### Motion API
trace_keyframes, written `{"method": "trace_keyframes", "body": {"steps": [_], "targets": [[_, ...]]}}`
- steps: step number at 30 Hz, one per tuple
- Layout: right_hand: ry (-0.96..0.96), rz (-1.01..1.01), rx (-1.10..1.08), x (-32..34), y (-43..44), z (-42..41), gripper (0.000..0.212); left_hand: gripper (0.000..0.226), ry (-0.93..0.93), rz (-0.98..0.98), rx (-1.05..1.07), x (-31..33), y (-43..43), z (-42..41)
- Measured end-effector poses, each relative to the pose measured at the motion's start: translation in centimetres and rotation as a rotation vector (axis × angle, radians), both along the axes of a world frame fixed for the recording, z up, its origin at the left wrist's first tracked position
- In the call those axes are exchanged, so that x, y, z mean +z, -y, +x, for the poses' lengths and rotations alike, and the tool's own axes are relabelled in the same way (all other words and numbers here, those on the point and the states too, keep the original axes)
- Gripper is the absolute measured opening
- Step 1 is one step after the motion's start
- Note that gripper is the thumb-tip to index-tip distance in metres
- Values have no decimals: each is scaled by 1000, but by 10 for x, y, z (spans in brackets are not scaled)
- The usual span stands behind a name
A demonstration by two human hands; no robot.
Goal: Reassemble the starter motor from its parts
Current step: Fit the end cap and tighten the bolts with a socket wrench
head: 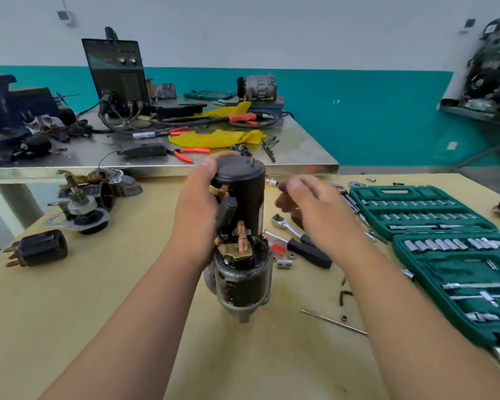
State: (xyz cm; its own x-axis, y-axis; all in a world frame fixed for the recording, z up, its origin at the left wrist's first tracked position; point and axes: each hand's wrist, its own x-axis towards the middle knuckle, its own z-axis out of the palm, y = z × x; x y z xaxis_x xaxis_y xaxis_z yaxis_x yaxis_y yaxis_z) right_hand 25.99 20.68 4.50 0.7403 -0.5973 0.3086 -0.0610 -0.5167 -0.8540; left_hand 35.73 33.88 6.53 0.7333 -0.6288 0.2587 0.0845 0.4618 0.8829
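The black starter motor point(243, 194) stands upright on the wooden table point(127, 298), with its solenoid point(243, 281) and copper terminal stud point(241, 236) facing me. My left hand point(197, 203) grips the motor's upper housing from the left, thumb over the end cap. My right hand point(315, 206) hovers just right of the motor, blurred, its fingers holding a small socket driver point(272, 182) whose silver tip points at the housing's top edge.
An open green socket set case point(387, 192) lies at the right. A ratchet point(283, 222), a black-handled screwdriver point(309, 251), loose sockets and a long thin bolt point(332, 321) lie between it and the motor. Other motor parts point(81, 209) and a black cylinder point(41, 248) sit at the left. A steel bench point(300, 145) stands behind.
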Motion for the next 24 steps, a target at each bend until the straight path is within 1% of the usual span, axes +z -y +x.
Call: {"method": "trace_keyframes", "body": {"steps": [1,2,4,6,9,11,13,14,17,19,21,24], "targets": [[-95,-106,-96,-7,13,-12,18,39,-37,-15,-8,1,-2,-2],[-226,-211,-144,-15,23,-22,16,37,-54,-27,-8,1,-3,0],[-464,-321,-132,-36,34,-33,13,35,-99,-50,19,2,-5,5],[-590,-377,-80,-52,34,-32,11,34,-160,-60,37,4,-9,11],[-655,-443,-60,-56,31,-27,19,38,-166,6,47,6,-17,19],[-736,-491,-49,-50,36,-33,17,46,-180,67,66,6,-25,26],[-845,-532,-23,-48,40,-41,14,50,-187,64,26,6,-32,31],[-861,-546,-14,-48,39,-42,14,53,-187,38,-9,6,-35,34],[-756,-612,-5,-52,20,-27,17,67,-173,-2,-46,3,-38,37],[-751,-679,8,-52,10,-14,20,70,-149,15,-66,3,-39,34],[-833,-660,10,-41,11,-16,19,68,-117,38,-102,0,-40,32],[-999,-580,21,-25,21,-48,14,62,-131,45,-136,-2,-40,28]]}}
